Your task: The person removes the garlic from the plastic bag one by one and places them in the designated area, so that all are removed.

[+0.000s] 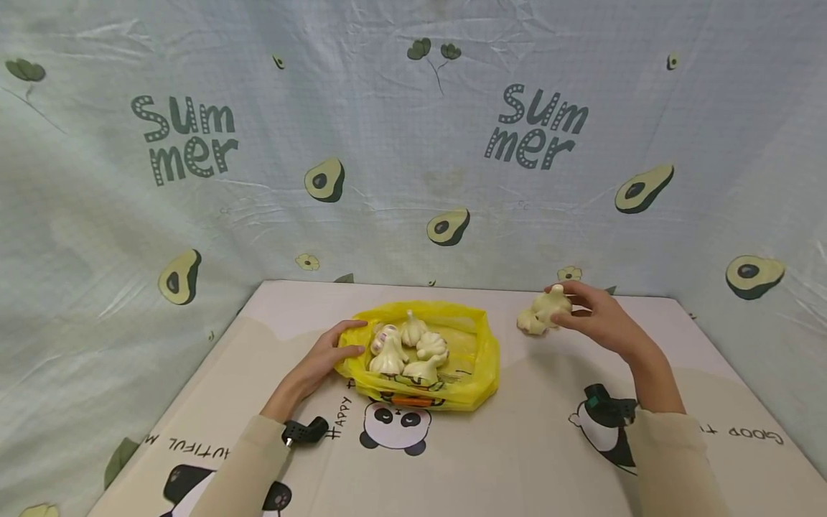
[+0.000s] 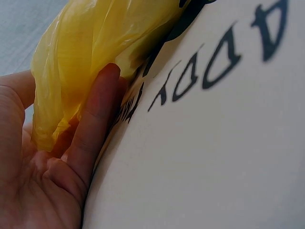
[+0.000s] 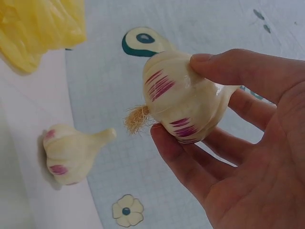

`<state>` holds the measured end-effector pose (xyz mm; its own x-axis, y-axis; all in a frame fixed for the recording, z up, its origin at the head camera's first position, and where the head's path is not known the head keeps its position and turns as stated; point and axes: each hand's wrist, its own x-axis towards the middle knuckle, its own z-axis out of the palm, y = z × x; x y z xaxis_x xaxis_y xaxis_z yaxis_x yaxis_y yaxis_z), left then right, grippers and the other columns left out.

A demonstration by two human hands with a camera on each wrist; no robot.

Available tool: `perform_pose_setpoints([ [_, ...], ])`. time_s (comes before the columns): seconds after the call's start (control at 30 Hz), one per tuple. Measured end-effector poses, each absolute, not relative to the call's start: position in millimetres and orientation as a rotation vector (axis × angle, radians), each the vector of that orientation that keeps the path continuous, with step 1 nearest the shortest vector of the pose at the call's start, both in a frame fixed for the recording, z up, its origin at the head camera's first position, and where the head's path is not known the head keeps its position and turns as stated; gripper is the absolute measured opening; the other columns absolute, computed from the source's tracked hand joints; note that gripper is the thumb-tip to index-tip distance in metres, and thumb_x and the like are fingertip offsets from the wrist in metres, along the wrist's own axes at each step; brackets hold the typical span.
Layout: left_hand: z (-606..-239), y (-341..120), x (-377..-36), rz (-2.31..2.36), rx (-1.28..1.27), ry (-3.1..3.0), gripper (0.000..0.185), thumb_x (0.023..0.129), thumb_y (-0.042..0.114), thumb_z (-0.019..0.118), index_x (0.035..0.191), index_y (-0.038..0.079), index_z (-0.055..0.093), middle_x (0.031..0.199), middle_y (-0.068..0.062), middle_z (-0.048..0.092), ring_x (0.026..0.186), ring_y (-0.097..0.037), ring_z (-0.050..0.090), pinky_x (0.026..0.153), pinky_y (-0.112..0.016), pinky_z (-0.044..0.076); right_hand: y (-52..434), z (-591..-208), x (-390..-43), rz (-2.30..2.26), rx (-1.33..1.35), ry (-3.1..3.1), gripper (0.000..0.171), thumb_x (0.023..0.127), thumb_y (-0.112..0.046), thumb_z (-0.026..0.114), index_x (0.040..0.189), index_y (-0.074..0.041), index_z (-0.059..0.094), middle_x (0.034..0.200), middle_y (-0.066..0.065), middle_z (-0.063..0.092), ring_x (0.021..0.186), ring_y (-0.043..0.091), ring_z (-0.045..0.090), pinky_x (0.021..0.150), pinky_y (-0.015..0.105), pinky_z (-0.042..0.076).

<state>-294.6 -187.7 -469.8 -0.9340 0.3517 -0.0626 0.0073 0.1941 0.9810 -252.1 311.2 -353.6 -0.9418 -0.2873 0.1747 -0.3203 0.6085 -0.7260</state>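
Observation:
A yellow plastic bag (image 1: 452,366) lies open on the table with several garlic bulbs (image 1: 408,346) inside. My left hand (image 1: 336,353) grips the bag's left edge, the yellow plastic (image 2: 81,57) bunched between thumb and fingers (image 2: 95,119). My right hand (image 1: 591,316) is lifted at the back right and holds a garlic bulb (image 3: 183,98) with purple streaks, root end facing out. Another garlic bulb (image 3: 71,152) lies on the table just below and left of it, also seen in the head view as a bulb (image 1: 528,323) beside the held one.
The table (image 1: 517,459) is covered with a panda-print sheet. An avocado-print "Summer" cloth (image 1: 413,143) walls in the back and both sides. Small black cameras (image 1: 305,431) sit on both wrists.

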Motion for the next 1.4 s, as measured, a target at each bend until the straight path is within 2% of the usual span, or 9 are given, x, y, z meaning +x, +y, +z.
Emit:
perform_pose_setpoints([
  [0.53,-470.1,-187.6,-295.3,1.805,0.344,2.208,0.059,0.098,0.017,0.066,0.153,0.011,0.044,0.168,-0.014,0.026,0.135,-0.03,0.046,0.094,-0.016,0.05,326.6,-357.9,-254.8,1.239,0.4,-2.776,0.055,0.1,-0.022,0.068,0.146,0.001,0.048,0.144,0.024,0.053,0.13,0.04,0.053,0.083,0.009,0.047],
  [0.9,-470.5,-187.5,-295.6,1.814,0.347,2.195,0.059,0.098,0.016,0.065,0.153,0.011,0.044,0.167,-0.015,0.028,0.133,-0.029,0.048,0.094,-0.018,0.052,331.7,-363.2,-258.3,1.263,0.339,-2.803,0.059,0.101,-0.024,0.067,0.148,0.003,0.045,0.148,0.028,0.049,0.135,0.048,0.05,0.083,0.009,0.045],
  [1.0,-470.0,-187.7,-295.2,1.815,0.343,2.197,0.059,0.098,0.016,0.065,0.153,0.011,0.044,0.167,-0.015,0.028,0.133,-0.03,0.047,0.094,-0.018,0.052,331.8,-363.8,-259.1,1.247,0.325,-2.814,0.061,0.101,-0.025,0.067,0.149,0.003,0.042,0.149,0.03,0.047,0.136,0.049,0.049,0.089,0.018,0.049],
  [1.1,-469.4,-187.8,-294.7,1.815,0.339,2.199,0.059,0.098,0.016,0.065,0.153,0.011,0.044,0.167,-0.015,0.027,0.134,-0.03,0.046,0.094,-0.018,0.052,331.8,-364.4,-259.5,1.242,0.305,-2.82,0.062,0.101,-0.027,0.066,0.15,0.002,0.041,0.151,0.031,0.045,0.137,0.05,0.047,0.098,0.037,0.052],
  [1.2,-469.5,-187.9,-294.5,1.812,0.335,2.199,0.059,0.098,0.016,0.065,0.153,0.011,0.044,0.167,-0.015,0.027,0.134,-0.03,0.047,0.094,-0.018,0.052,332.8,-365.8,-260.0,1.255,0.288,-2.815,0.061,0.102,-0.026,0.065,0.151,0.0,0.042,0.153,0.031,0.043,0.138,0.051,0.046,0.103,0.053,0.048],
  [1.4,-471.2,-187.5,-295.3,1.806,0.335,2.204,0.059,0.098,0.017,0.066,0.153,0.012,0.044,0.167,-0.015,0.029,0.131,-0.028,0.049,0.093,-0.018,0.052,338.7,-371.8,-262.8,1.301,0.274,-2.796,0.059,0.102,-0.022,0.065,0.152,-0.001,0.041,0.154,0.031,0.042,0.139,0.052,0.044,0.103,0.057,0.046],
])
